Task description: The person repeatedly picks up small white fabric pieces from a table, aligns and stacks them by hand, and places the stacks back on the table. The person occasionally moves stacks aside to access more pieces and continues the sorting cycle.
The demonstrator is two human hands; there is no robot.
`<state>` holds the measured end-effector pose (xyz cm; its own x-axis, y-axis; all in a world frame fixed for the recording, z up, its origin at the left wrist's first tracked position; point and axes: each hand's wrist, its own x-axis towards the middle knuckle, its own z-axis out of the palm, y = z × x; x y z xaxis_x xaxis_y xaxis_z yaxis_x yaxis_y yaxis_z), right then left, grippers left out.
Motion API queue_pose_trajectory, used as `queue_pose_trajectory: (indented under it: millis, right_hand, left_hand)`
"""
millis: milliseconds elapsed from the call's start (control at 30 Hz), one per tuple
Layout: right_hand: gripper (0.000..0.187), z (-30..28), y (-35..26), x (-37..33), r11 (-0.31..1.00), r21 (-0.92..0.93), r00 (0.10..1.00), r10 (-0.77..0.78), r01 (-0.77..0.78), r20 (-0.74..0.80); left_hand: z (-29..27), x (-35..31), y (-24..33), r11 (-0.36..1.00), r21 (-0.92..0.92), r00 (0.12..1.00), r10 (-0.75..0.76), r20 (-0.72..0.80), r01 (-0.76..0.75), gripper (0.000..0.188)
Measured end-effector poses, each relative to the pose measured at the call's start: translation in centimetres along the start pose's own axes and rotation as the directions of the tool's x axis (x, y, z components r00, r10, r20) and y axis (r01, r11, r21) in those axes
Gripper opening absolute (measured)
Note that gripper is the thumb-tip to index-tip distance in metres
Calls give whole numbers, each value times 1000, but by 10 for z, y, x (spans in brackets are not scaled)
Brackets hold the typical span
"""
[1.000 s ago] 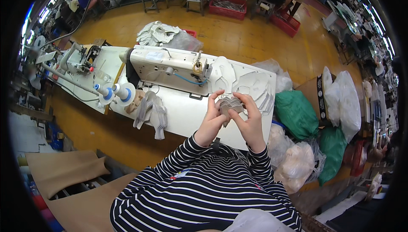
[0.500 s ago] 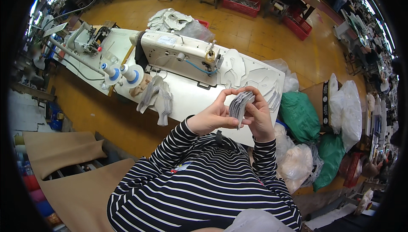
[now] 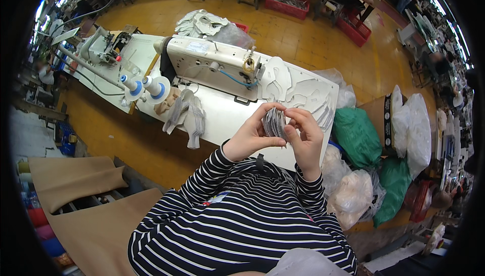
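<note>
Above the front edge of the white sewing table, I hold a small stack of grey cut pieces [image 3: 274, 123], their layered edges turned up toward me. My left hand [image 3: 247, 137] is closed round the stack from the left, thumb along its near end and fingers at its far end. My right hand [image 3: 307, 142] is bent in from the right, thumb and fingertips pinching at the stack's right edge. Beyond my hands stands a cream sewing machine [image 3: 207, 63]. Flat white cut pieces [image 3: 277, 79] lie right of it, and a draped bundle of grey-white pieces [image 3: 186, 117] lies left.
Two white thread cones [image 3: 155, 89] stand at the table's left. Green bags [image 3: 356, 137], clear plastic bags [image 3: 351, 195] and a cardboard box [image 3: 376, 119] crowd the right side. Brown sheets [image 3: 76, 180] lie at lower left. Red crates [image 3: 287, 4] and seated people are farther off.
The stack has moved slightly left and turned more upright, its layered edges now facing me. My right hand has shifted its fingers toward the stack's right edge.
</note>
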<state>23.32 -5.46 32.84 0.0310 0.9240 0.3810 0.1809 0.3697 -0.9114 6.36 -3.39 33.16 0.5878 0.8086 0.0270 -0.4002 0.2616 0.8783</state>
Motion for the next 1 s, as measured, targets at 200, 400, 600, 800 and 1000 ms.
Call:
queue_pose_trajectory:
  millis: [200, 400, 600, 800, 1000]
  right_hand:
    - [35, -7, -13, -1, 991, -127, 999, 31, -27, 28]
    - [35, -8, -21, -1, 983, -186, 1000, 6, -1, 23]
    - [25, -5, -24, -8, 966, -248, 989, 30, -66, -146]
    - [18, -11, -26, -5, 934, -343, 994, -111, 104, -2]
    - [26, -10, -28, -5, 933, -352, 997, -74, 70, 4]
  left_hand:
    - [0, 1, 5, 994, 53, 995, -95, 34, 93, 68]
    - [0, 4, 5, 991, 119, 997, -63, 55, 56, 67]
    - [2, 5, 5, 993, 60, 990, -108, 92, 103, 68]
    - [4, 5, 5, 988, 155, 997, -33, 74, 21, 68]
    - [3, 7, 5, 983, 172, 992, -86, 91, 69, 68]
